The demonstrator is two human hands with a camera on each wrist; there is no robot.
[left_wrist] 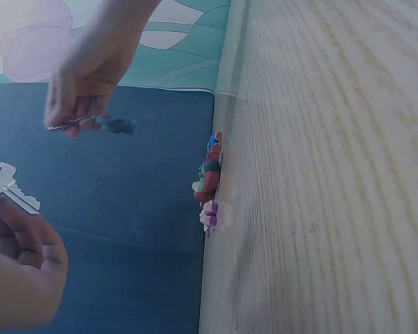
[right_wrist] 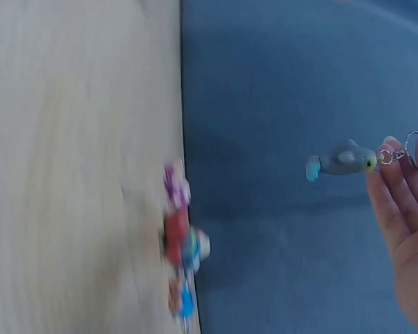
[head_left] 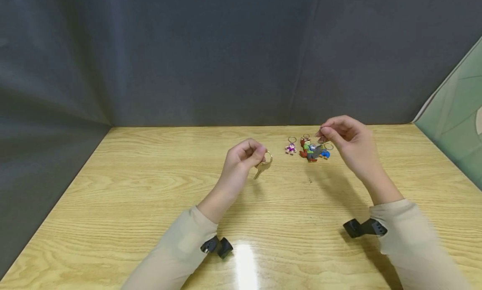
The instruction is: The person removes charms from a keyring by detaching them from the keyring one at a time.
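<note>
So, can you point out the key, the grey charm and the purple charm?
key [head_left: 260, 169], head view, on its blade below the left hand.
grey charm [right_wrist: 345, 159], right wrist view, on its body.
purple charm [head_left: 290, 148], head view, on its body.

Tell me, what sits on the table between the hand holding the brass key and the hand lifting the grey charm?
In the head view, a small purple figure keychain lies between the left hand and right hand, beside a clump of colourful keychains.
</note>
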